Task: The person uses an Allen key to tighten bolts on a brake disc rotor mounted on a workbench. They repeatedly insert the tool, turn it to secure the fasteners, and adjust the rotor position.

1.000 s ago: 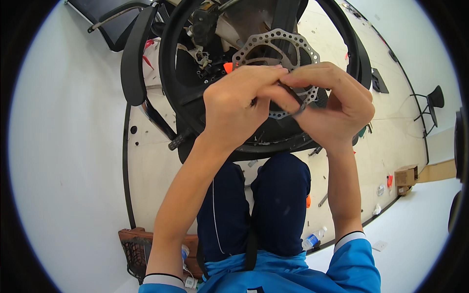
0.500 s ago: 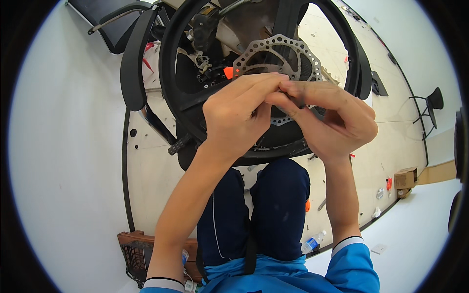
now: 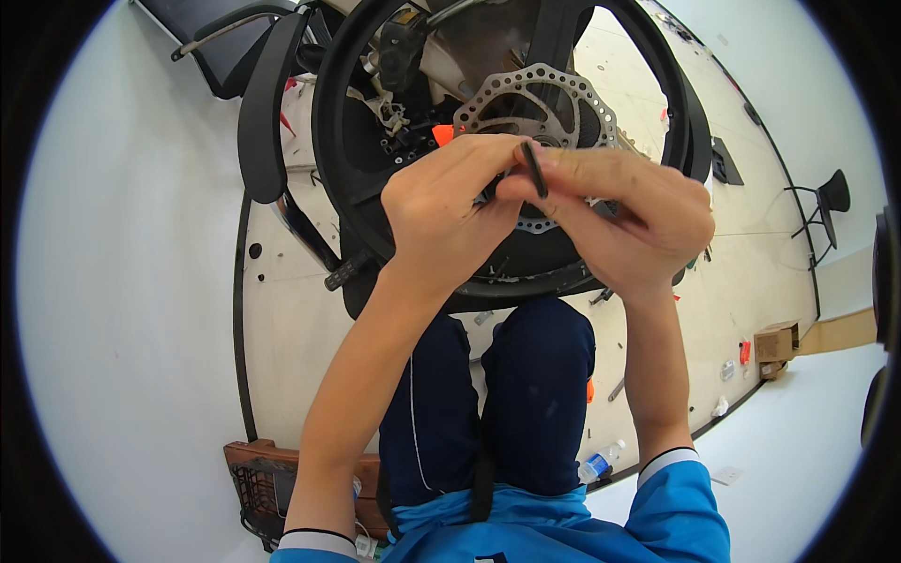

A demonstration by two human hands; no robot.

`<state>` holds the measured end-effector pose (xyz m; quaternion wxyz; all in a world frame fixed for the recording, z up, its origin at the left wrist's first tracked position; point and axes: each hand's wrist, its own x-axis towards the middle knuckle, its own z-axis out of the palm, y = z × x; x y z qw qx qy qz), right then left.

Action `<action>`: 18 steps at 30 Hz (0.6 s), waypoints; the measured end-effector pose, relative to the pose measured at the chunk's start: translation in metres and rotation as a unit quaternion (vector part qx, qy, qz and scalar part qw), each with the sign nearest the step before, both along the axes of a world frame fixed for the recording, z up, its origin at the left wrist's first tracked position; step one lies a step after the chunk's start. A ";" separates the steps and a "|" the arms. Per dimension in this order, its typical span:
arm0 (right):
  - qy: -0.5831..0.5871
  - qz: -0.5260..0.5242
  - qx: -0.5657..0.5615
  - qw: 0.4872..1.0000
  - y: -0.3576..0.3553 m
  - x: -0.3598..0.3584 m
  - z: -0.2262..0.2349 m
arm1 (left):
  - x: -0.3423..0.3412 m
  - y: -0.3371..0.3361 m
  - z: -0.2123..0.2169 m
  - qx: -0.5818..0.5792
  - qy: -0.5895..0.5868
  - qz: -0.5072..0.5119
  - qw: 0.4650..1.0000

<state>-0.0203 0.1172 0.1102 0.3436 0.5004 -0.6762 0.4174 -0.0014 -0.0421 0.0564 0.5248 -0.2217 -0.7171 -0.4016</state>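
Observation:
A small, dark, thin strip-like piece (image 3: 534,169) is held up between my two hands; its exact kind cannot be made out. My right hand (image 3: 648,216) is closed, pinching it between thumb and forefinger. From the other side my left hand (image 3: 446,202) is also closed, its fingertips meeting the piece near the upper end. Just beyond and below them lies a black cast wheel (image 3: 330,141), flat on a chair in front of my knees. A silver brake disc (image 3: 601,103) with drilled holes is at the wheel's hub, partly covered by my fingers.
The chair's black armrest (image 3: 263,131) rises left of the wheel. An orange piece (image 3: 445,136) and dark metal parts (image 3: 404,47) show among the spokes. A plastic bottle (image 3: 602,462) lies right of my legs, a cardboard box (image 3: 776,342) farther right, and a wooden stool (image 3: 267,460) behind left.
My hands have shifted slightly left, and the right fingers have turned. The dark piece, mostly hidden before, now shows upright between the fingertips.

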 end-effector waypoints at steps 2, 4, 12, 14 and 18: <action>0.005 0.000 -0.006 1.000 -0.004 -0.001 0.003 | 0.000 0.001 -0.001 0.007 0.005 0.014 1.000; 0.029 0.000 -0.014 0.999 -0.009 -0.004 0.005 | 0.001 0.000 -0.001 -0.002 0.004 0.038 0.999; 0.006 0.015 0.014 1.000 0.024 -0.019 0.044 | 0.017 -0.024 0.023 0.017 -0.076 -0.073 0.994; 0.033 0.008 0.167 0.985 0.027 -0.032 0.067 | 0.020 -0.039 0.030 0.044 -0.100 -0.042 0.993; -0.071 0.019 0.311 0.948 0.031 -0.068 0.053 | 0.005 -0.032 0.024 -0.065 -0.122 -0.017 0.990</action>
